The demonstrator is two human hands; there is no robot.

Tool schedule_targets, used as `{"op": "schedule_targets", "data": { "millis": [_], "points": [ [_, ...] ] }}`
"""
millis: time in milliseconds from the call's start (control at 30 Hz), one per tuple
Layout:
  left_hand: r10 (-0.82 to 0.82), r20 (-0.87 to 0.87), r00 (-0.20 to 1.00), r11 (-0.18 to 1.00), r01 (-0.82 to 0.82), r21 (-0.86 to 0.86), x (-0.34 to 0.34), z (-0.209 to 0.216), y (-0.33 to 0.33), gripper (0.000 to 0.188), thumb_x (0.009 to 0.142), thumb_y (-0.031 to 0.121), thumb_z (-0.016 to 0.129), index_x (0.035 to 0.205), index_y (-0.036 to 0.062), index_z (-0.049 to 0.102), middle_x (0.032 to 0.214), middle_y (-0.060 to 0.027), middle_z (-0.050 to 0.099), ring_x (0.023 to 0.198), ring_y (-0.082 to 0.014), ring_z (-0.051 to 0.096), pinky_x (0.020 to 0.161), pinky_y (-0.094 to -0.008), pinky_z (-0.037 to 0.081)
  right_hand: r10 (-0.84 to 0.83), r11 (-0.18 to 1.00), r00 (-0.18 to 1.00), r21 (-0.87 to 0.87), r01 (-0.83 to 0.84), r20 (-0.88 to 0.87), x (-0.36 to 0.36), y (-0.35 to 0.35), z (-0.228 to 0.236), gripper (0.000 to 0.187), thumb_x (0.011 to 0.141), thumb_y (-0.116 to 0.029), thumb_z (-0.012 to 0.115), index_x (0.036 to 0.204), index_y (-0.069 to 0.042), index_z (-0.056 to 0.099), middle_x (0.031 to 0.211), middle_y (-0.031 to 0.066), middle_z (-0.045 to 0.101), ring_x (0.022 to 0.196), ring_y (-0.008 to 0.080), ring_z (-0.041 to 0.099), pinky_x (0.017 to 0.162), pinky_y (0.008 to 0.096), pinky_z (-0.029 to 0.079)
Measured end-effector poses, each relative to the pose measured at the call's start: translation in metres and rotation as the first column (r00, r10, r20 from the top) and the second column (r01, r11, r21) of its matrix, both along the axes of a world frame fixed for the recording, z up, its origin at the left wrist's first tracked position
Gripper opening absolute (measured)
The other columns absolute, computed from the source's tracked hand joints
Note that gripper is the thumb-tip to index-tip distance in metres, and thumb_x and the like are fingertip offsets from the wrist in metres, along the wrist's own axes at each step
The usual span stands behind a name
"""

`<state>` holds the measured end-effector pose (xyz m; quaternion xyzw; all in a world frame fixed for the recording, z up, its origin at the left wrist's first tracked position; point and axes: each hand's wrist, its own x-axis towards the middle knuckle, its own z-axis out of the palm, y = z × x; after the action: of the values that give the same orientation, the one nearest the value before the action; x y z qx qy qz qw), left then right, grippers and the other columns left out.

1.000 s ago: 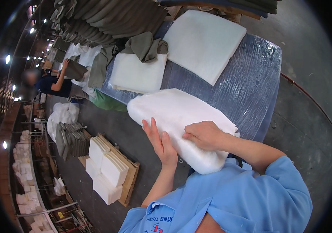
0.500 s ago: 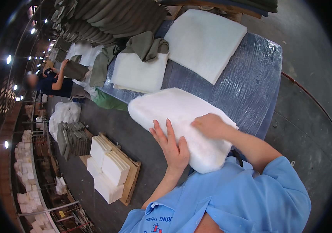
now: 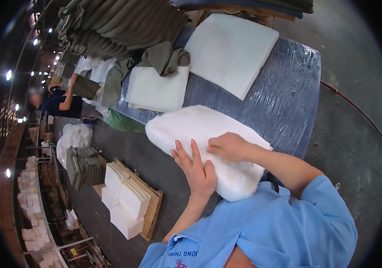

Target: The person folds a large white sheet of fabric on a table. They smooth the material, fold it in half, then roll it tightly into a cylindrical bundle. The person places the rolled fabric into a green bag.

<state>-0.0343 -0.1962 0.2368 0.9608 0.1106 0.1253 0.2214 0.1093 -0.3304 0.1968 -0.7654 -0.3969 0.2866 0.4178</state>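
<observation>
A thick white fluffy cushion (image 3: 186, 126), wrapped in soft wadding, lies at the near edge of the table against my body. My left hand (image 3: 198, 175) rests on its near side with the fingers spread and nothing in them. On top of the cushion, my right hand (image 3: 227, 146) is closed, fingertips pressed together; whatever they may pinch is too small to make out. Beyond the cushion lie a folded white pad (image 3: 157, 89) with a crumpled olive cloth (image 3: 166, 58) on it, and a flat square white wadding sheet (image 3: 231, 53).
The table (image 3: 280, 98) is covered in shiny plastic film. A tall stack of olive cushions (image 3: 128, 27) rises behind it. White foam blocks (image 3: 126, 198) sit on a pallet (image 3: 153, 214) to the left. Farther off, another person (image 3: 61, 102) handles olive fabric. A hose (image 3: 356, 107) crosses the right floor.
My right hand has moved left across the cushion, closer to my left hand. The left hand keeps its place on the cushion. The view has shifted slightly.
</observation>
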Motion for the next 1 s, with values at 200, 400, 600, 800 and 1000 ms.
{"op": "schedule_targets", "data": {
  "millis": [200, 400, 600, 800, 1000],
  "points": [
    [-0.030, 0.016, 0.999, 0.999, 0.030, 0.032, 0.000, 0.001, 0.001, 0.072, 0.094, 0.011, 0.052, 0.163, -0.0009, 0.038, 0.174, -0.0318, 0.007, 0.160, -0.0563, -0.004, 0.129, -0.0627, 0.000, -0.160, 0.985, 0.979, -0.091, 0.149, -0.123, 0.021, -0.024, -0.033, 0.030, 0.105, -0.034, 0.058, 0.106, -0.006, 0.069, 0.103, 0.0194, 0.075, 0.099, 0.0412, 0.070, 0.087, 0.0498, 0.053],
    [-0.020, -0.006, 1.000, 0.999, 0.021, 0.034, 0.008, 0.005, -0.002, 0.072, 0.093, 0.012, 0.052, 0.163, -0.0016, 0.038, 0.173, -0.0330, 0.008, 0.160, -0.0561, -0.002, 0.129, -0.0626, 0.000, 0.051, 0.992, 0.997, 0.116, -0.045, -0.053, 0.013, 0.010, 0.028, 0.024, 0.104, -0.030, 0.062, 0.107, -0.007, 0.068, 0.096, 0.0174, 0.076, 0.095, 0.0392, 0.072, 0.082, 0.0488, 0.053],
    [-0.036, -0.016, 0.999, 0.999, 0.037, 0.036, 0.011, 0.009, -0.002, 0.073, 0.093, 0.013, 0.052, 0.163, -0.0023, 0.038, 0.173, -0.0336, 0.008, 0.159, -0.0566, -0.001, 0.129, -0.0630, 0.000, -0.185, 0.980, 0.982, -0.078, 0.181, -0.050, 0.028, -0.006, -0.045, 0.028, 0.104, -0.034, 0.061, 0.105, -0.006, 0.067, 0.090, 0.0181, 0.074, 0.089, 0.0399, 0.071, 0.082, 0.0507, 0.053],
    [-0.040, 0.011, 0.999, 0.999, 0.040, 0.033, 0.011, 0.009, -0.002, 0.071, 0.094, 0.013, 0.051, 0.162, -0.0019, 0.038, 0.173, -0.0317, 0.010, 0.160, -0.0544, -0.001, 0.129, -0.0626, 0.001, -0.378, 0.906, 0.922, 0.238, 0.351, 0.081, 0.008, -0.004, -0.037, 0.029, 0.103, -0.035, 0.063, 0.101, -0.006, 0.068, 0.089, 0.0161, 0.071, 0.088, 0.0387, 0.069, 0.083, 0.0486, 0.054],
    [-0.088, 0.069, 0.994, 0.973, 0.101, -0.208, 0.003, 0.023, 0.008, 0.065, 0.100, 0.014, 0.046, 0.162, -0.0038, 0.037, 0.177, -0.0260, 0.008, 0.162, -0.0498, 0.000, 0.129, -0.0605, 0.003, -0.355, 0.904, 0.928, 0.295, 0.310, 0.112, -0.013, -0.031, -0.038, 0.023, 0.102, -0.029, 0.066, 0.105, -0.006, 0.071, 0.091, 0.0145, 0.070, 0.086, 0.0356, 0.069, 0.080, 0.0438, 0.055]
  ]
}}
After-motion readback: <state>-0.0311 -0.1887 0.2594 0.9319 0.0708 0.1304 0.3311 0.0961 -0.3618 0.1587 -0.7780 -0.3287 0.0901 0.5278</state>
